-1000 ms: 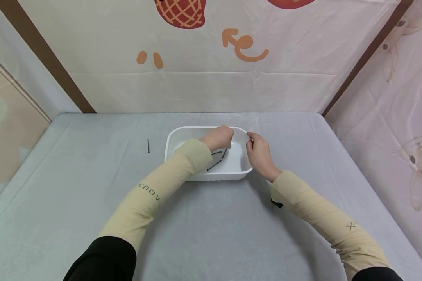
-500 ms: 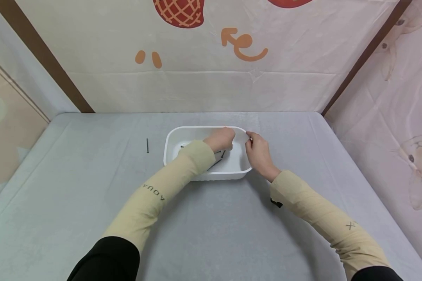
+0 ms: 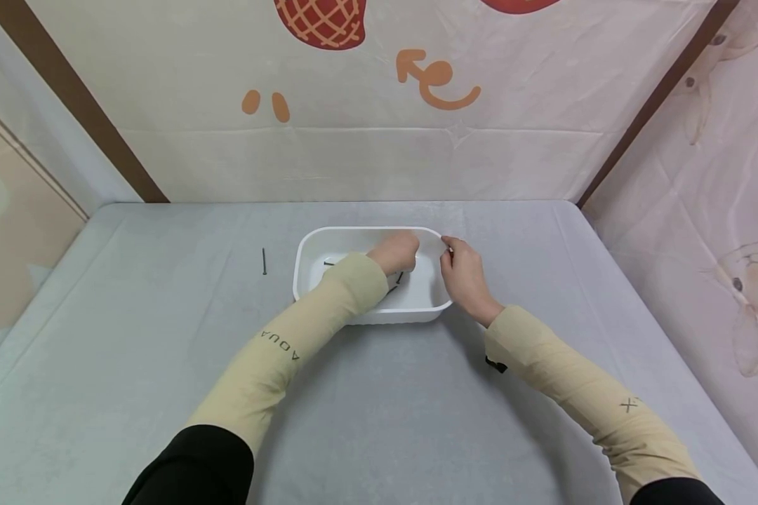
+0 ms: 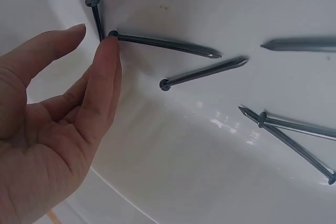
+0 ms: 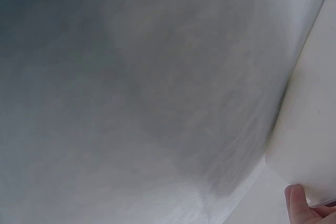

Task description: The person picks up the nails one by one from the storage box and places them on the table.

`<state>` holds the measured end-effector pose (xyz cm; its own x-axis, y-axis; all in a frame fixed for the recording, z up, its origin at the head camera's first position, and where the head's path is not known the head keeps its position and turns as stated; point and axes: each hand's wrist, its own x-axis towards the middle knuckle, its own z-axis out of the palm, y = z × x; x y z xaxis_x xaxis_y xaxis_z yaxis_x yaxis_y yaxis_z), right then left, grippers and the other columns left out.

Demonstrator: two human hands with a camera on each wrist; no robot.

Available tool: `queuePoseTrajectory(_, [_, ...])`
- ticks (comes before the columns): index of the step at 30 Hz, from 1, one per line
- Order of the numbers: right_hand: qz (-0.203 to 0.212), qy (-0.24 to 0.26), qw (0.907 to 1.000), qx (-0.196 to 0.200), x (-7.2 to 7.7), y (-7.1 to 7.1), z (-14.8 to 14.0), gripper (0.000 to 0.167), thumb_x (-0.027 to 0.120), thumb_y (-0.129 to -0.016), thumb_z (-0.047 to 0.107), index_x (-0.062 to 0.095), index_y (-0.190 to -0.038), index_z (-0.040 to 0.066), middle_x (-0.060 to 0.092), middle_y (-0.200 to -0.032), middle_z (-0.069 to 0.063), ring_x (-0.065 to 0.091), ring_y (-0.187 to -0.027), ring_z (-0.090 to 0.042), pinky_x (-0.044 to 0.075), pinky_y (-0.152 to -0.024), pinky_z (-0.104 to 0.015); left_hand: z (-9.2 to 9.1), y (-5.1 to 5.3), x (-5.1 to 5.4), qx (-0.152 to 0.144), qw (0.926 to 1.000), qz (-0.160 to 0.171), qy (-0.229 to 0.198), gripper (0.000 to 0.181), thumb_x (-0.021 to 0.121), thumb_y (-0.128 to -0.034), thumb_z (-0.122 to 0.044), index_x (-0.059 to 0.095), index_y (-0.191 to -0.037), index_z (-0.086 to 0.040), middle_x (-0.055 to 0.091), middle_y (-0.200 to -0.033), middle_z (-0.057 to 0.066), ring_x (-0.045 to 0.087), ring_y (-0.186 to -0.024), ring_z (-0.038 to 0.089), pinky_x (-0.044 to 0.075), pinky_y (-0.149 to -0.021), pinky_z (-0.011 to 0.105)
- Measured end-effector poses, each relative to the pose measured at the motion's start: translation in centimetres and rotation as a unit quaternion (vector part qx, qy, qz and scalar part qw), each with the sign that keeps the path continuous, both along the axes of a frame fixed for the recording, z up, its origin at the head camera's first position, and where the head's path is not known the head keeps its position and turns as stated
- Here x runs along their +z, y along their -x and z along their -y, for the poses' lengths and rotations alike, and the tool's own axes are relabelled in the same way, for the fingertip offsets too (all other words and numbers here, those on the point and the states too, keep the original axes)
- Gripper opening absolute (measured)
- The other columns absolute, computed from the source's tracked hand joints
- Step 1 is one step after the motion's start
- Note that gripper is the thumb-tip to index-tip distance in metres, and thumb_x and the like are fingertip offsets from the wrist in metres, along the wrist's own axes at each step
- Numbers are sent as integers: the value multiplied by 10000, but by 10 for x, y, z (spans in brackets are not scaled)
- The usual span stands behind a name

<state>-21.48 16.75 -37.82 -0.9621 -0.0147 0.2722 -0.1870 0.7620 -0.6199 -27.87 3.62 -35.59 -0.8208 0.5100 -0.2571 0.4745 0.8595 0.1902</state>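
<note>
A white plastic tray (image 3: 428, 287) with dark metal nails in it stands on the table. My left hand (image 3: 396, 252) reaches down into it, its fingers hidden in the head view. In the left wrist view, that hand's fingertips touch the head end of a nail (image 4: 163, 43), with the thumb held apart from the fingers. Behind them another nail (image 4: 95, 14) shows its head upward. Just beyond lies a third nail (image 4: 205, 72), and several more are farther right. My right hand (image 3: 469, 277) pinches the tray's right rim between thumb and fingers.
One loose nail (image 3: 264, 261) lies on the grey tablecloth (image 3: 379, 414), left of the tray. A printed curtain (image 3: 354, 161) rises behind the table's back edge. In the right wrist view, the tray's outer wall (image 5: 310, 108) borders the cloth.
My left hand and forearm have shifted slightly right within the tray, uncovering a nail at its left side. The right hand stays on the rim.
</note>
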Motion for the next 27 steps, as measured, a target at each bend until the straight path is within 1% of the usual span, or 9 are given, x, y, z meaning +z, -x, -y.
queuePoseTrajectory(6, [-16, -2, 10000, -4, 0, 0, 0, 350, 383, -923, 55, 509, -1231, -53, 574, -1135, -217, 536, -851, -237, 473, -707, -343, -2, 1, -1, -30, 9999, -34, 140, 123, 540, -786, 18, 609, -883, -13, 576, -882, 97, 436, -752, 201, 448, -751, 296])
queuePoseTrajectory(10, [-25, -9, 10000, 0, -1, 1, 0, 352, 380, -923, 57, 508, -1230, -57, 573, -1137, -217, 534, -859, -239, 473, -718, -352, -3, 0, 0, 51, 9998, 90, 166, 124, 549, -769, 34, 598, -870, -19, 569, -883, 95, 442, -753, 199, 444, -714, 275])
queuePoseTrajectory(14, [-43, -17, 10000, 3, -1, 1, 0, 350, 383, -922, 59, 510, -1228, -56, 573, -1139, -215, 533, -867, -241, 473, -731, -355, -3, -2, 1, 152, 9993, 273, 197, 118, 550, -754, 60, 563, -829, -30, 535, -850, 87, 446, -744, 197, 419, -608, 242])
queuePoseTrajectory(16, [-50, -18, 10000, 9, -1, 1, 0, 350, 382, -922, 58, 511, -1227, -56, 571, -1143, -214, 534, -871, -242, 473, -736, -357, -3, -3, 2, 177, 9991, 324, 211, 121, 542, -748, 72, 536, -796, -39, 513, -824, 85, 446, -732, 197, 400, -546, 227])
queuePoseTrajectory(20, [-64, 6, 10000, 18, -1, 1, 0, 346, 391, -918, 45, 512, -1225, -57, 573, -1138, -218, 534, -863, -244, 474, -730, -356, -3, -4, 3, 158, 9991, 355, 161, 153, 527, -730, 97, 480, -723, -48, 499, -799, 93, 472, -710, 205, 398, -456, 215])
queuePoseTrajectory(24, [-94, 5, 9999, 38, 0, 0, 0, 347, 392, -916, 39, 508, -1227, -64, 579, -1116, -227, 534, -838, -244, 473, -706, -350, -2, -4, 2, 82, 9995, 305, 66, 195, 523, -713, 113, 443, -670, -60, 507, -796, 101, 494, -704, 214, 403, -440, 217])
queuePoseTrajectory(27, [-121, -2, 9999, 53, -1, 0, 0, 351, 384, -918, 46, 507, -1227, -66, 584, -1102, -226, 532, -818, -241, 467, -686, -341, -2, -4, 0, 10, 9997, 225, 37, 210, 524, -708, 108, 428, -649, -70, 502, -780, 96, 475, -699, 212, 397, -472, 222])
